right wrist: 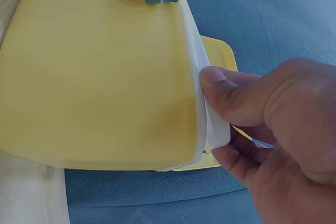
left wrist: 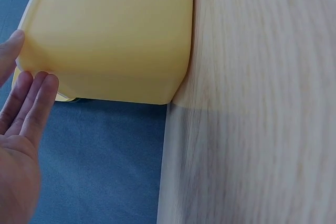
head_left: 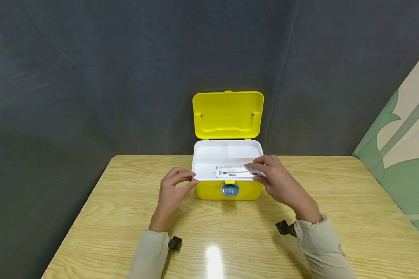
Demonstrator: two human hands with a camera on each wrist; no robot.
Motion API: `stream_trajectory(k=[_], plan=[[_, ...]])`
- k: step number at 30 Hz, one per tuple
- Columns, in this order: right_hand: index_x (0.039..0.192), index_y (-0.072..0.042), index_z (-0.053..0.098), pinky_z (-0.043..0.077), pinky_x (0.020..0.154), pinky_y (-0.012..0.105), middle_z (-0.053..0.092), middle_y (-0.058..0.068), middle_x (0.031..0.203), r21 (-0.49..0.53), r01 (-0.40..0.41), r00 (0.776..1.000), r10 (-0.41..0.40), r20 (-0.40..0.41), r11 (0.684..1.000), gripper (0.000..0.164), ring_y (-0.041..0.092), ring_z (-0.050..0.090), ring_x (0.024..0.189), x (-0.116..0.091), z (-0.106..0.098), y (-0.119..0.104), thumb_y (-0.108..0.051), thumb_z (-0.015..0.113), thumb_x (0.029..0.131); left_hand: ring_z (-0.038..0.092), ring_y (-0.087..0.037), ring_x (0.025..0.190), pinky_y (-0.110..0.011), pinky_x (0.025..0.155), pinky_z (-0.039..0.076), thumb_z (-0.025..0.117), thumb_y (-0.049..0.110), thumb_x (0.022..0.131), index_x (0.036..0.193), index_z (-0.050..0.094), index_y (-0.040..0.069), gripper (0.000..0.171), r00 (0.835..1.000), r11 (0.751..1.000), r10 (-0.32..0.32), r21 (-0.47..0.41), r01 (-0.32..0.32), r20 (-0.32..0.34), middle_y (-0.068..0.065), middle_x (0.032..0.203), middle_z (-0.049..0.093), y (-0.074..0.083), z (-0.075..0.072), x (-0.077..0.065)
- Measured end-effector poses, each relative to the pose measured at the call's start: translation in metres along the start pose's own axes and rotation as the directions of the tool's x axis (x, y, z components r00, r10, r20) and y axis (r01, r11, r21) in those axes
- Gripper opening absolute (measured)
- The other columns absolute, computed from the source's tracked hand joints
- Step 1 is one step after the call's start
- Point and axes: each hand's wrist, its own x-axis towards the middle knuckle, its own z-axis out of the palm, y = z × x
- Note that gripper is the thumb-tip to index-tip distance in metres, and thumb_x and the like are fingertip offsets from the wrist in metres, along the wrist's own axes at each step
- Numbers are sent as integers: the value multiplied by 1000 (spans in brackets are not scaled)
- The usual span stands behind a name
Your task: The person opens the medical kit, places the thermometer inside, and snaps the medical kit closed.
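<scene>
A yellow box (head_left: 209,190) stands on the wooden table (head_left: 230,232) with its lid (head_left: 228,114) swung up and a white inner tray (head_left: 227,149) showing. My right hand (head_left: 256,171) pinches a white thermometer card (head_left: 235,171) lying across the tray's front edge. In the right wrist view, the thumb of that right hand (right wrist: 215,116) presses on the white rim (right wrist: 195,61) at the box (right wrist: 100,72) corner. My left hand (head_left: 193,179) touches the tray's front left corner. In the left wrist view, the left hand (left wrist: 37,85) lies with straight fingers against the box (left wrist: 110,35) side.
A blue latch (head_left: 229,190) sits on the box front. Dark grey cloth hangs behind the table's far edge. A green and cream patterned panel (head_left: 401,155) stands at the right. Bare wood (left wrist: 257,103) spreads to both sides of the box and in front of it.
</scene>
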Motion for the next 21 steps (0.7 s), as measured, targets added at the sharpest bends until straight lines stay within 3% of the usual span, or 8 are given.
stream_trajectory(k=[3, 21], plan=[[122, -7, 70, 49, 90, 42, 62, 13, 116, 8, -10, 1000, 10, 10, 1000, 33, 28, 52, 107, 0, 1, -1, 1, 70, 89, 65, -35, 87, -49, 82, 60, 77, -7, 80, 97, 74, -7, 17, 1000, 1000, 0, 4, 0, 2, -19, 98, 65, 11, -1, 1], [122, -4, 70, 49, 99, 50, 62, 14, 120, 81, -28, 999, 25, 42, 996, 32, 32, 52, 117, 1, 3, -1, 6, 63, 92, 65, -36, 87, -50, 82, 60, 78, -6, 80, 98, 74, -7, 18, 1000, 1000, 8, 3, -8, 15, -19, 99, 64, 12, -1, 2]])
